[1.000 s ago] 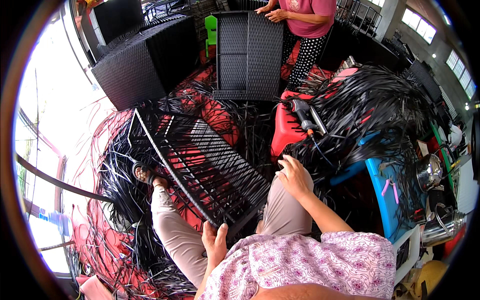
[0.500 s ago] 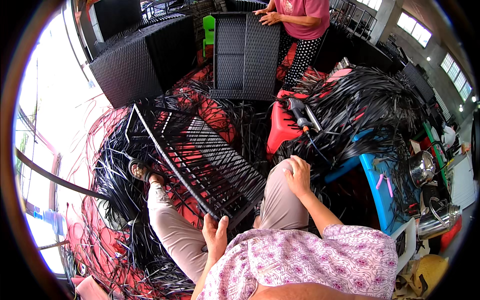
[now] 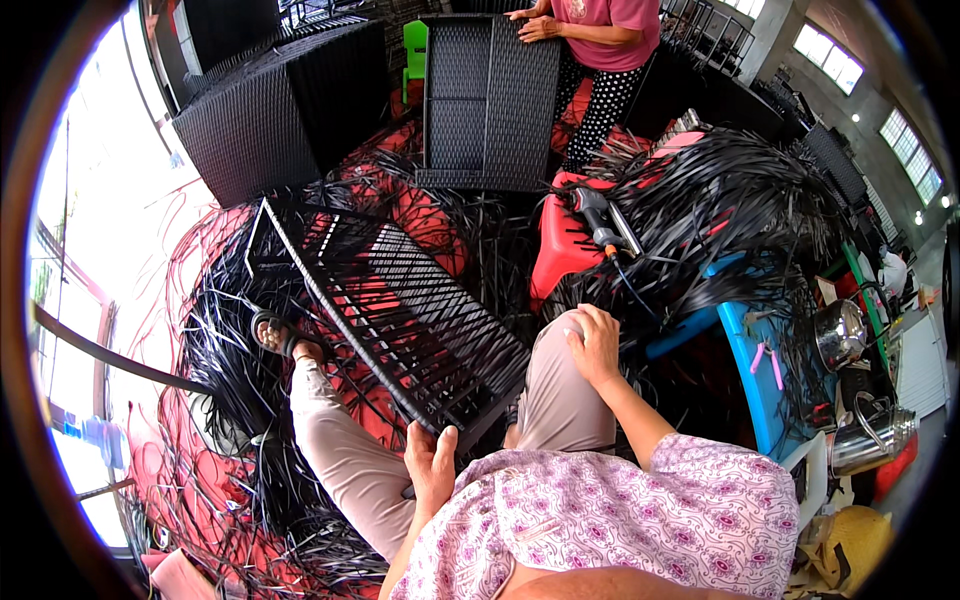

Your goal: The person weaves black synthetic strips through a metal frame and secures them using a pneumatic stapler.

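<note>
A half-woven black furniture frame (image 3: 400,310) leans in front of me, tilted, with flat dark strips strung across it. Its lower corner meets my left hand (image 3: 431,468), whose thumb and fingers close on the edge. My right hand (image 3: 597,347) lies on my right knee, fingers stretched out and holding nothing. Beyond the frame, a red plastic stool (image 3: 565,245) carries a grey corded power tool (image 3: 600,220) that looks like a heat gun.
A co-worker in pink holds a black woven panel (image 3: 490,110) upright. Black woven pieces (image 3: 240,130) are stacked at far left. Loose black strips (image 3: 740,210) heap at right and cover the red floor. A blue stool (image 3: 752,380) bears pink-handled cutters (image 3: 768,366); metal pots (image 3: 842,335) stand beyond.
</note>
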`<move>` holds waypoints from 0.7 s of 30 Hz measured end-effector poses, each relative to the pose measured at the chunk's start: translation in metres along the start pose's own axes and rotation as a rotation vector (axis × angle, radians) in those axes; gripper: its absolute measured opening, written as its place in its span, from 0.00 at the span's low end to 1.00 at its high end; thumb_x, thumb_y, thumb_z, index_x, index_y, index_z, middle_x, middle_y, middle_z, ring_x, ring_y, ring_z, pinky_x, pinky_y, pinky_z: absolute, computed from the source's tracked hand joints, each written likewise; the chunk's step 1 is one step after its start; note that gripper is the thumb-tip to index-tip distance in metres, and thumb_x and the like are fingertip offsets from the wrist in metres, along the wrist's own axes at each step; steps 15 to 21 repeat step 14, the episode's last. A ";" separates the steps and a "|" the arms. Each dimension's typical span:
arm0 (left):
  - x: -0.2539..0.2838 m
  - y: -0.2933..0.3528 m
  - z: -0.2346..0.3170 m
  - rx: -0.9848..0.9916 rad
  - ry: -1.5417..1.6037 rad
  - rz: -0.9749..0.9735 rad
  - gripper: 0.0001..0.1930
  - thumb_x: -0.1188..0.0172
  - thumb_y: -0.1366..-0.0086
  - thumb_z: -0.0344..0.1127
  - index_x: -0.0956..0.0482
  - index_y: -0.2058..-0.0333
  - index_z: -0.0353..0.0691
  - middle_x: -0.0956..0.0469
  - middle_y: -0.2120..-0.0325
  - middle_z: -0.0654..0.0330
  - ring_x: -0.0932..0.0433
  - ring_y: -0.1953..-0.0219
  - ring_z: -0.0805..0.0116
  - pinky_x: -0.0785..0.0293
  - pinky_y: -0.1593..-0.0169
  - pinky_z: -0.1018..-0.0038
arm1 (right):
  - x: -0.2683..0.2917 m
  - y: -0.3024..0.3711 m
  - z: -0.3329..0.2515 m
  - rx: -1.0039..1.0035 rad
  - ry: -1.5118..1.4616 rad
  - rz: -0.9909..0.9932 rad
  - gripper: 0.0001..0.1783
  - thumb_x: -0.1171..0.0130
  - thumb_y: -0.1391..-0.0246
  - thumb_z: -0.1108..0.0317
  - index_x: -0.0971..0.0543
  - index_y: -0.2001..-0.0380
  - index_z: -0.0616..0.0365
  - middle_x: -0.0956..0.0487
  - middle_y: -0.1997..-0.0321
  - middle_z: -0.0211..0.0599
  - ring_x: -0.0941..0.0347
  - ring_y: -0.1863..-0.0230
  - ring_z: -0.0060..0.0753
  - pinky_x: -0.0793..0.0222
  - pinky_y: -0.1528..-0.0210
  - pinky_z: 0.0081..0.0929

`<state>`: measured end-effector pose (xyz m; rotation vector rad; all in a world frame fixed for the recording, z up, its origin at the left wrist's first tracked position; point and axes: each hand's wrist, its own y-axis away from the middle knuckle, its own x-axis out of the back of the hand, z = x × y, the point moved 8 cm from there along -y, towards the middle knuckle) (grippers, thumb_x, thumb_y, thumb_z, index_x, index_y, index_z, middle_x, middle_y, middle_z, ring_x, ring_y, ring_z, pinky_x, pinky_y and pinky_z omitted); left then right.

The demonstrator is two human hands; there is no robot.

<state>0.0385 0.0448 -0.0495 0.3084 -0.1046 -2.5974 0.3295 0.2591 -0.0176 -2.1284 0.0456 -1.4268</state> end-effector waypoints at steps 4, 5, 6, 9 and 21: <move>-0.002 -0.001 0.000 -0.038 0.021 0.002 0.10 0.37 0.31 0.31 0.27 0.56 0.36 0.26 0.70 0.70 0.34 0.69 0.83 0.36 0.65 0.82 | 0.000 0.001 0.000 0.002 0.016 -0.004 0.18 0.36 0.49 0.64 0.20 0.53 0.54 0.23 0.43 0.37 0.31 0.39 0.43 0.40 0.36 0.42; -0.002 -0.001 0.001 -0.050 0.038 0.005 0.09 0.37 0.32 0.31 0.27 0.57 0.36 0.27 0.70 0.70 0.34 0.70 0.83 0.36 0.65 0.82 | 0.000 0.001 0.000 0.004 0.018 -0.002 0.18 0.36 0.49 0.64 0.20 0.53 0.54 0.23 0.43 0.37 0.31 0.39 0.43 0.40 0.36 0.42; -0.001 -0.001 0.001 -0.046 0.032 0.005 0.09 0.37 0.32 0.31 0.27 0.57 0.36 0.27 0.71 0.70 0.35 0.70 0.83 0.37 0.66 0.82 | 0.000 0.001 0.000 0.005 0.019 -0.001 0.18 0.36 0.49 0.64 0.20 0.53 0.54 0.23 0.43 0.37 0.31 0.39 0.43 0.40 0.36 0.42; 0.001 -0.001 -0.003 -0.030 0.015 -0.005 0.09 0.37 0.32 0.31 0.27 0.57 0.37 0.28 0.72 0.71 0.36 0.71 0.84 0.38 0.67 0.83 | -0.001 0.002 0.001 0.001 0.023 0.000 0.18 0.36 0.49 0.64 0.20 0.53 0.54 0.23 0.43 0.37 0.31 0.39 0.43 0.40 0.36 0.42; 0.006 0.000 -0.010 0.006 -0.054 -0.015 0.11 0.36 0.32 0.32 0.28 0.57 0.37 0.29 0.72 0.70 0.37 0.71 0.85 0.40 0.67 0.84 | -0.005 0.004 0.003 -0.009 0.026 -0.023 0.20 0.36 0.49 0.63 0.20 0.52 0.53 0.24 0.42 0.37 0.31 0.39 0.42 0.41 0.35 0.43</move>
